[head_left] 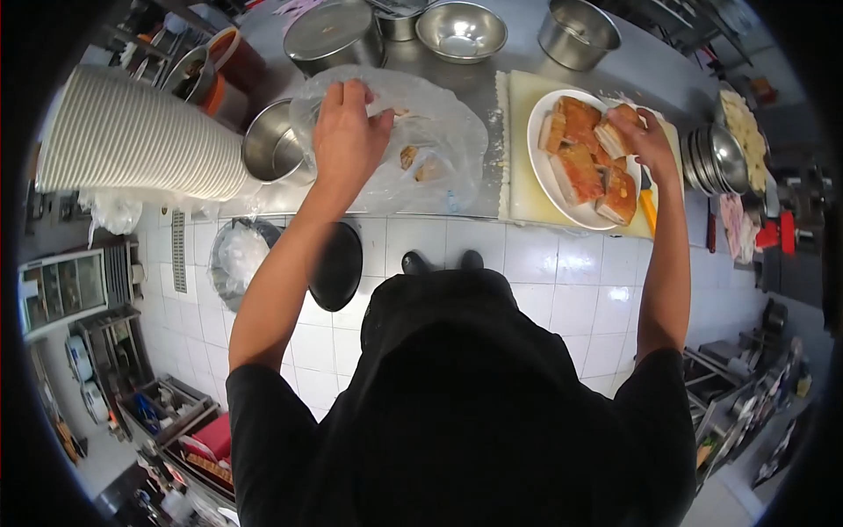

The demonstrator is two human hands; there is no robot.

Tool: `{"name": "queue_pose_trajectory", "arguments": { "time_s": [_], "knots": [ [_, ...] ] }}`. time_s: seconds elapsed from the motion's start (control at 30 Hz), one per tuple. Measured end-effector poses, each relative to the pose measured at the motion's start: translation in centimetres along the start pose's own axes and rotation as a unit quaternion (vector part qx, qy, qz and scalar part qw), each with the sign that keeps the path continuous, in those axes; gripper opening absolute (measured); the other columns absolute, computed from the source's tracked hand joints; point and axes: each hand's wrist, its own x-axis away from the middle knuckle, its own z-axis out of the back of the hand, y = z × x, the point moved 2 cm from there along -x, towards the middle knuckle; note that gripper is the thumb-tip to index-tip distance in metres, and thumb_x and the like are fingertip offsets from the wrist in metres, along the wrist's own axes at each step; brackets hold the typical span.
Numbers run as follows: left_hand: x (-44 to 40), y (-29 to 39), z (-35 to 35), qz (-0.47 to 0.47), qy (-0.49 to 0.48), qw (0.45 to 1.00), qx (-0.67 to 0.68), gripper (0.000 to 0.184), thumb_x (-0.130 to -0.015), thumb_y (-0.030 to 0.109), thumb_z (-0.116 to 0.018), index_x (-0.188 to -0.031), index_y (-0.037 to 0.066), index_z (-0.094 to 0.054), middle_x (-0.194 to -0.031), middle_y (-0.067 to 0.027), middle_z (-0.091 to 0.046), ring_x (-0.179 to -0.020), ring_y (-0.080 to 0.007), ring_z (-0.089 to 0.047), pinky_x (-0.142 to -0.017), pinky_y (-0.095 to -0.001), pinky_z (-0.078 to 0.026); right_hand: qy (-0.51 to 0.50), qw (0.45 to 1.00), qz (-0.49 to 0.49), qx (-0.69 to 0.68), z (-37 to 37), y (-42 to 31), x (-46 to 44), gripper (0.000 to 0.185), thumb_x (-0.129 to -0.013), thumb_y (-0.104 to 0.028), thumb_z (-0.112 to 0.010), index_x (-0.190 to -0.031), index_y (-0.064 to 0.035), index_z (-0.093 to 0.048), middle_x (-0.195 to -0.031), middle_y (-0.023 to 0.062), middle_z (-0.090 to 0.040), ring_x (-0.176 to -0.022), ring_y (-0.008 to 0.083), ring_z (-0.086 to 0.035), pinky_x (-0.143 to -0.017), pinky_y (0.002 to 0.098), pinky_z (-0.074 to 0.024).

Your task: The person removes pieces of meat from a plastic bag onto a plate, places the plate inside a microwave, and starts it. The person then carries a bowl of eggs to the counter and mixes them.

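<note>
On the right, my right hand (652, 147) is closed around a piece of roast pork belly (613, 140), just above the right side of a white oval plate (537, 167). Several more golden-skinned pork belly pieces (578, 176) lie on that plate, which rests on a pale cutting board (518, 204). My left hand (353, 132) is over a clear plastic bag (457, 132) on the steel counter, its fingers curled on the bag's film. A few small brown pieces (409, 156) show through the plastic. A yellow handle (648, 211) sticks out beside the plate.
A tall stack of white containers (140, 132) leans at left, beside a steel pot (274, 145). Behind are a lidded pot (334, 39), a steel bowl (462, 31) and another pot (580, 35). Stacked metal bowls (724, 158) stand at right. A bin (241, 255) is below the counter.
</note>
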Motion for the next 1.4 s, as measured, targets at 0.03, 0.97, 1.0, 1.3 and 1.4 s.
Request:
{"name": "queue_pose_trajectory", "arguments": {
  "time_s": [0.03,0.97,1.0,1.3,1.4],
  "knots": [
    [0.1,0.0,0.2,0.002,-0.020,1.000,-0.009,0.034,-0.067,0.014,-0.071,-0.091,0.004,-0.050,-0.086,-0.0152,-0.057,-0.075,-0.0323,-0.059,-0.064,-0.0395,-0.047,-0.007,1.000,0.022,0.018,-0.4,-0.2,-0.1,0.085,-0.061,-0.054,-0.069,-0.121,0.0030,-0.047,-0.105,0.0180,-0.059,-0.097,0.0247,-0.058,-0.080,0.0339,-0.0454],
    [1.2,-8.4,-5.9,-0.005,-0.274,0.961,-0.041,0.021,-0.071,0.004,-0.052,-0.088,0.009,-0.062,-0.086,-0.0158,-0.063,-0.084,-0.0337,-0.061,-0.074,-0.0432,-0.047,-0.070,0.929,0.355,0.077,-25.3,-18.5,6.2,0.030,-0.070,-0.009,-0.059,-0.099,-0.0001,-0.059,-0.101,0.0208,-0.060,-0.095,0.0359,-0.057,-0.082,0.0419,-0.0462],
    [1.3,-8.6,-6.2,0.004,-0.282,0.959,-0.036,0.019,-0.072,0.005,-0.052,-0.088,0.009,-0.062,-0.084,-0.0167,-0.063,-0.083,-0.0340,-0.061,-0.073,-0.0436,-0.047,-0.135,0.929,0.333,0.087,-25.1,-19.2,5.9,0.035,-0.068,-0.009,-0.061,-0.101,0.0007,-0.058,-0.101,0.0224,-0.059,-0.096,0.0364,-0.057,-0.081,0.0419,-0.0466],
    [1.6,-7.3,-4.1,-0.047,-0.212,0.976,0.016,0.020,-0.070,0.009,-0.058,-0.090,0.006,-0.058,-0.087,-0.0165,-0.062,-0.081,-0.0365,-0.060,-0.071,-0.0438,-0.047,-0.020,0.899,0.373,0.227,-31.8,-15.8,0.3,0.037,-0.058,-0.025,-0.065,-0.093,-0.0124,-0.063,-0.096,0.0186,-0.061,-0.091,0.0333,-0.059,-0.077,0.0410,-0.0466],
    [1.9,-4.9,-1.4,-0.058,-0.181,0.981,0.034,0.032,-0.066,0.010,-0.064,-0.095,0.006,-0.054,-0.087,-0.0162,-0.063,-0.082,-0.0356,-0.060,-0.071,-0.0426,-0.047,0.040,0.937,0.269,0.218,-30.9,-16.4,1.1,0.037,-0.060,-0.027,-0.065,-0.095,-0.0150,-0.065,-0.100,0.0138,-0.062,-0.096,0.0298,-0.058,-0.082,0.0395,-0.0427]
  ]
}}
